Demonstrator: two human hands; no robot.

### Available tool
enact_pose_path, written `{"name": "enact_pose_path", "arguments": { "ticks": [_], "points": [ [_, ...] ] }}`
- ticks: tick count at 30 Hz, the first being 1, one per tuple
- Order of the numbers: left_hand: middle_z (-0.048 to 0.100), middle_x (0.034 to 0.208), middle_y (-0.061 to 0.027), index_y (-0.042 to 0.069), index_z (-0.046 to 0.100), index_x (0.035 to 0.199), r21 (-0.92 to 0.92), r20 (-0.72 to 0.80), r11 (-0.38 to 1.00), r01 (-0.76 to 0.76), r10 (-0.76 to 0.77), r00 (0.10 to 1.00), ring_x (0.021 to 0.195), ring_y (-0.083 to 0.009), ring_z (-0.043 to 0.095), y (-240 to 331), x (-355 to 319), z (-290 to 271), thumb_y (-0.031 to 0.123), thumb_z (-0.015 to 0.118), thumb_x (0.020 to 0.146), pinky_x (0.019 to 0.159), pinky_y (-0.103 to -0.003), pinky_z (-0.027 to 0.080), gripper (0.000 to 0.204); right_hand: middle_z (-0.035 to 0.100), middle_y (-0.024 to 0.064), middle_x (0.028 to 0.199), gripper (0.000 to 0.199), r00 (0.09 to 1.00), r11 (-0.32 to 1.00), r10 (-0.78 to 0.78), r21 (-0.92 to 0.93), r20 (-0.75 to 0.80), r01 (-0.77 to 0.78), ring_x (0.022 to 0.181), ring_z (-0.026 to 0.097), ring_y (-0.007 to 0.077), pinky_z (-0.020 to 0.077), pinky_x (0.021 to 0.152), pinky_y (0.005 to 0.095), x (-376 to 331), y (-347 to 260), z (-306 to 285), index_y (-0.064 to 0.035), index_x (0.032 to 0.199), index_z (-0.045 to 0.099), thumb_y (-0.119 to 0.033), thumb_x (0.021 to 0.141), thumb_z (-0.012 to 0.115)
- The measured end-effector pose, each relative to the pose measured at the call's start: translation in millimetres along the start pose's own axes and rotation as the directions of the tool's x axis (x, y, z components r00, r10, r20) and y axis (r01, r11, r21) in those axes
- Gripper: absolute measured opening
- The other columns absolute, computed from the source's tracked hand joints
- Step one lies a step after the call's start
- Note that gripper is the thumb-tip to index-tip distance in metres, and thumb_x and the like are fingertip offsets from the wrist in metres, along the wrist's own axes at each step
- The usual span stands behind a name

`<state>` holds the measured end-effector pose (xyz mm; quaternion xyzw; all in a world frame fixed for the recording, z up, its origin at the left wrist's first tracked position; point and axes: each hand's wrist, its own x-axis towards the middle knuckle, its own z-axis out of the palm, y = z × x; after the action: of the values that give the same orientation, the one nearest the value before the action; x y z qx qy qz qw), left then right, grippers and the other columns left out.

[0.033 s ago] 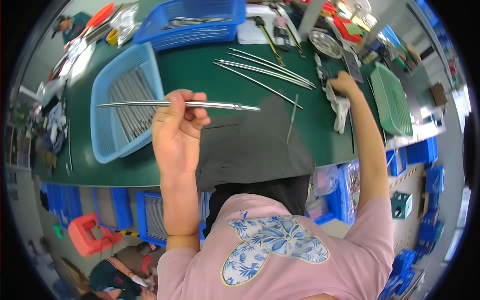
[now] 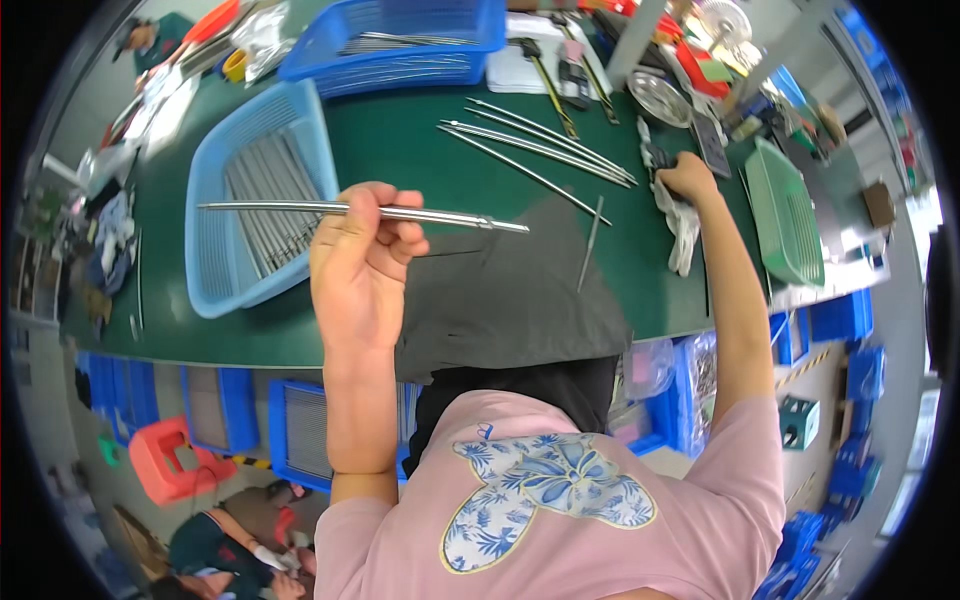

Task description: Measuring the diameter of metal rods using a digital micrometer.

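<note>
So here's the big green workbench [image 2: 380, 130], spreading right across in front of the seated worker. A dark grey cloth [image 2: 500, 310] covers the near edge. To the left, a light-blue plastic basket [image 2: 207, 230] with a bundle of metal rods inside; behind it, a deeper blue basket [image 2: 330, 28], also with rods. Over to the far right stands a slatted pale-green basket [image 2: 785, 215].

Mid-bench, some loose metal rods [image 2: 540, 152] lie at a slant, roughly side by side, and nearer the cloth there's a shorter, thinner rod [image 2: 591, 245].

Now the action! The left hand [image 2: 360, 260] is up, pinching a tapered metal rod [image 2: 450, 217] between thumb and fingers, nearly level, above the bench and clear of the loose ones; its grooved, stepped end points right. The right hand [image 2: 688, 180] is stretched out at a crumpled white cloth [image 2: 683, 240], beside a dark tool [image 2: 650, 150]. Its fingertips are hidden, so I can't tell whether it grips anything.

My read: one rod is being held ready while the other hand fetches or puts down. The next move, I'd judge, calls for a steady left pinch and the right hand coming clear without brushing the loose rods.
</note>
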<state>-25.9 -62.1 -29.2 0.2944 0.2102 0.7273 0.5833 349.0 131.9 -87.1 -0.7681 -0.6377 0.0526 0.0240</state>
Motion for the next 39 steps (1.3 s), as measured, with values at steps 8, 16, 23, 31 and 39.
{"name": "enact_pose_path", "arguments": {
  "ticks": [8,16,23,31,39],
  "points": [
    [0.059,0.083,-0.0174,-0.003,0.053,0.089,0.056,0.011,0.992,-0.109,0.109,0.994,0.063,-0.0154,0.059,16.1,-22.8,-10.4,0.016,0.045,0.087,0.057,-0.026,0.051,0.021,0.057,0.022,0.094,0.045,0.994,0.997,-0.025,0.077,-0.109,0.033,0.089,0.056,0.0325,0.0435,0.077,0.0354,3.6,-2.6,-6.7,0.0023,0.095,0.051,-0.02,0.057,0.061],
    [0.059,0.084,-0.0179,-0.003,0.053,0.089,0.063,0.09,0.991,-0.119,0.114,0.989,0.062,-0.0161,0.059,17.2,-32.0,-6.2,0.016,0.045,0.087,0.057,-0.027,0.051,0.021,0.059,0.0184,0.091,0.049,0.997,1.0,0.007,0.007,-0.082,-0.006,0.089,0.056,0.0315,0.0441,0.074,0.0364,-16.0,-33.6,-19.3,0.0006,0.087,0.056,-0.041,0.061,0.058],
    [0.061,0.081,-0.0169,-0.004,0.055,0.089,0.177,0.067,0.98,-0.092,0.081,0.994,0.061,-0.0165,0.059,11.4,-37.4,5.8,0.016,0.047,0.086,0.056,-0.027,0.051,0.022,0.056,0.011,0.064,0.037,0.942,0.882,-0.023,0.437,-0.334,0.176,0.051,0.051,0.0204,0.0392,0.049,0.0305,-22.6,-13.8,-22.0,-0.0018,0.069,0.057,-0.039,0.069,0.055],
    [0.061,0.078,-0.0165,-0.004,0.056,0.088,0.23,0.109,0.969,0.088,-0.115,0.987,0.06,-0.0185,0.061,-21.3,-29.7,28.0,0.018,0.049,0.086,0.054,-0.026,0.052,0.023,0.051,0.0246,0.099,0.054,0.791,-0.648,-0.602,0.647,-0.113,-0.401,0.06,0.05,0.0246,0.0429,0.049,0.0298,-182.3,-55.8,-50.2,0.0064,0.119,0.035,-0.024,0.075,0.034],
    [0.061,0.075,-0.017,-0.004,0.055,0.085,0.224,0.125,0.936,0.272,-0.304,0.944,0.057,-0.0197,0.061,-41.6,-39.5,39.3,0.018,0.049,0.085,0.051,-0.026,0.051,0.022,0.054,0.0208,0.076,0.057,0.878,-0.691,-0.473,0.65,-0.074,-0.317,0.047,0.047,0.0188,0.0391,0.039,0.0251,-242.7,-75.3,-51.5,0.0054,0.091,0.05,-0.047,0.078,0.034]
  ]
}}
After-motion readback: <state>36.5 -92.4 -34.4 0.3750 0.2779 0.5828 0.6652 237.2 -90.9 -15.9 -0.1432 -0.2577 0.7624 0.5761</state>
